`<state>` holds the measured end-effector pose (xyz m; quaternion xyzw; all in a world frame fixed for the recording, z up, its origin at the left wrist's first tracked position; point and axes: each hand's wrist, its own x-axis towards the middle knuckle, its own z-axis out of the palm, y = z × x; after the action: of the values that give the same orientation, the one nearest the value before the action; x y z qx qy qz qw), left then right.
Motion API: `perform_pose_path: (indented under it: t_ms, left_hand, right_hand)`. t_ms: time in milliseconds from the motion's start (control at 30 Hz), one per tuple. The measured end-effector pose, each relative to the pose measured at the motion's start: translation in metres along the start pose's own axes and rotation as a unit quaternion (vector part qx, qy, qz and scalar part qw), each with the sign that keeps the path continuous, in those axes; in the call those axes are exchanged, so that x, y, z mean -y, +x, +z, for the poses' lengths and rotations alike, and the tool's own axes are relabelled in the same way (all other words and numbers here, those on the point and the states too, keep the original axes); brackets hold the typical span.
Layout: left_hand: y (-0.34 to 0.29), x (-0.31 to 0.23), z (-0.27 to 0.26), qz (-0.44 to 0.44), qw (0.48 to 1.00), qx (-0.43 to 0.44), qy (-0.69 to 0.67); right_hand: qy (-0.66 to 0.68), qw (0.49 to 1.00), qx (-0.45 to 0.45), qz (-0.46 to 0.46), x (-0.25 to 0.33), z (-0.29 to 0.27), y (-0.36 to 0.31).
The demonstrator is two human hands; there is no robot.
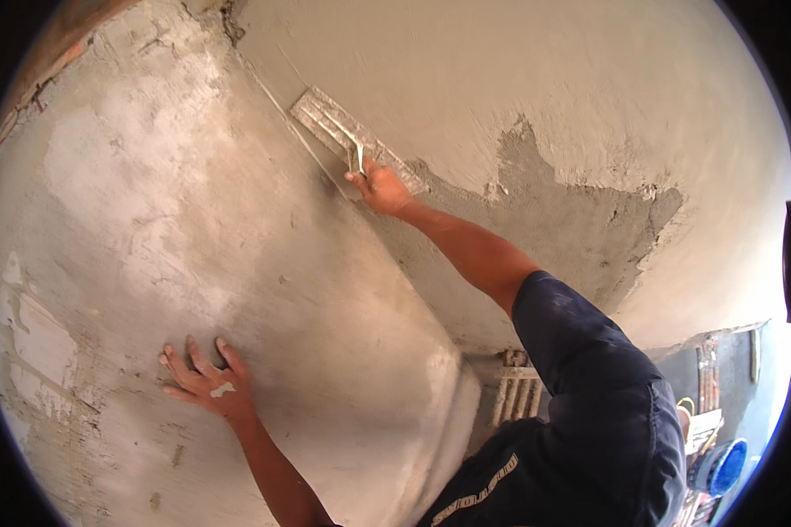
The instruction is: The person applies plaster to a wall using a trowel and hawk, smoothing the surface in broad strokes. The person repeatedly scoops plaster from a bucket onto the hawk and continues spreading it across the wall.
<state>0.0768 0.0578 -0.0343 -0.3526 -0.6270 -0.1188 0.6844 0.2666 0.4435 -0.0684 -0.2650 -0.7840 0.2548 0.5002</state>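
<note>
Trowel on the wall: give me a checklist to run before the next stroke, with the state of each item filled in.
1. Right hand closed on the trowel handle: ok.
2. Trowel blade flat against the plaster: cannot tell, but it seems to lie along the wall.
3. Left hand braced, fingers spread on the left wall face: ok.
4. Left hand out of the trowel's way: ok, it is far below and to the left.
5. Grey patch right of the trowel blended in: not ok, its edge is ragged and darker than the smooth plaster around it.
6. Corner edge beside the trowel straight: cannot tell, the lens bends it.
</note>
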Motion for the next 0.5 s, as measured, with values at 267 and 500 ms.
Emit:
perform_pose_path:
  t_ms: [267,500]
  left_hand:
    - [-0.004,0.007,-0.003,-0.028,0.998,0.047,0.038]
    - [-0.006,-0.010,0.004,-0.022,0.999,0.037,0.014]
  right_hand:
    - [-0.035,0.986,-0.011,0.165,-0.028,-0.086,-0.101]
    - [0.065,0.994,-0.004,0.086,-0.028,-0.016,-0.102]
